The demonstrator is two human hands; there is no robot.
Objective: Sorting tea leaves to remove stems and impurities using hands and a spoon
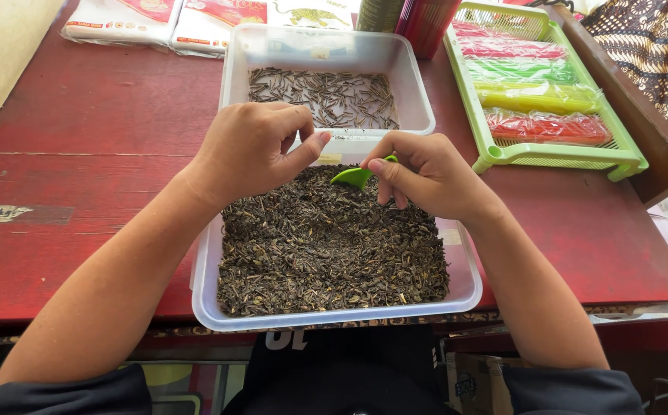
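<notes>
The right hand pinches a green scoop over the near tub of dried leaves. The left hand hovers beside it, fingers curled, thumb pressed to forefinger, holding nothing visible.

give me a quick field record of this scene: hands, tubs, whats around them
left hand: curled, thumb out, over the near tub's far edge, holding nothing visible
right hand: pinching a small green scoop
near tub: clear plastic, nearly full of dark dried leaves and stems
far tub: clear plastic, thin layer of pale stems
green tray: on the right, holds red, green and yellow packets
table: red wood
back edge: white printed packets
</notes>
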